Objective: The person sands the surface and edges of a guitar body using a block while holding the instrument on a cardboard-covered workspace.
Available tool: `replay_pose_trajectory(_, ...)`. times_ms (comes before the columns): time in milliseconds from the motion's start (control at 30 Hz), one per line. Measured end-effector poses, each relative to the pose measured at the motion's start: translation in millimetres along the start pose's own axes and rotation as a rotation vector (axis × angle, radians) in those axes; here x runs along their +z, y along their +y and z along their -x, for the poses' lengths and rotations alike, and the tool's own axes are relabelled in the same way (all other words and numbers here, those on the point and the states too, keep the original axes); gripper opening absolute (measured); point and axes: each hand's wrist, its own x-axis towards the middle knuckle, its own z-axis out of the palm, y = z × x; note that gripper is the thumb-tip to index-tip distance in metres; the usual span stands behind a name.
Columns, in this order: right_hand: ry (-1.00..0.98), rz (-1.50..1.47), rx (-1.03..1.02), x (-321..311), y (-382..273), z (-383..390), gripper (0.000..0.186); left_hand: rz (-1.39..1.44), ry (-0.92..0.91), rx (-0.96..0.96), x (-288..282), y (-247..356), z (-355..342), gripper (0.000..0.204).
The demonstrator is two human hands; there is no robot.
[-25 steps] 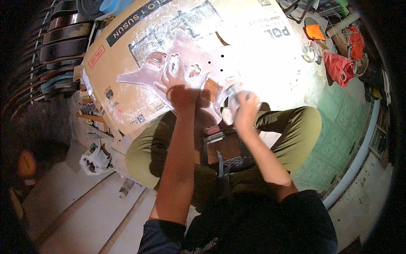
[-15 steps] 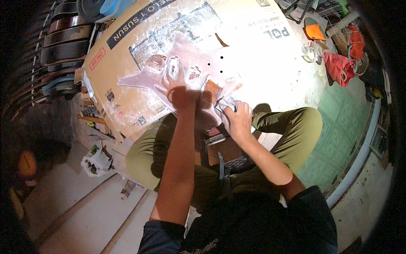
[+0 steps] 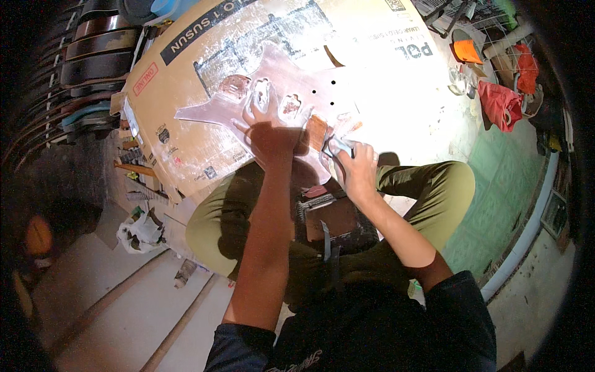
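A pinkish-brown, dusty guitar body [image 3: 297,77] with pointed horns lies flat on a cardboard sheet, partly over my lap. It has routed hollows, small drilled holes and a bare-wood neck pocket. My left hand [image 3: 269,133] rests on it with fingers spread, beside the hollows, holding nothing. My right hand [image 3: 361,170] is closed around a small grey-blue piece, apparently folded sandpaper [image 3: 339,147], at the body's edge near the neck pocket. The fingers hide part of this piece.
Printed cardboard [image 3: 186,130] spreads under the work, marked with pale dust. Dark curved guitar bodies [image 3: 96,65] stand racked at far left. A white plastic bag [image 3: 141,230] lies at left. Red cloth [image 3: 499,106] and an orange item [image 3: 466,52] sit at right, above green floor tiles [image 3: 496,192].
My right hand has shifted slightly up and right along the guitar body's edge with the grey-blue piece. My left hand stays on the body. The whole view has shifted a little.
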Motion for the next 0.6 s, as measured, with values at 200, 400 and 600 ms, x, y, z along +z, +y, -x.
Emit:
replay_pose_trajectory(200, -0.124, -0.045, 0.108, 3.6, 7.7, -20.3, 0.028, 0.033, -0.019, -0.030, -11.6, 4.1, -1.5, 0.071)
replay_pose_trajectory(400, -0.027, -0.117, 0.138, -6.2, 1.1, -40.3, 0.024, 0.007, -0.082, -0.047, -9.0, 2.4, 0.2, 0.074)
replay_pose_trajectory(600, -0.152, 0.003, -0.074, 8.0, 17.0, -10.0, 0.022, -0.080, -0.102, -0.047, -14.4, 5.4, -7.1, 0.065)
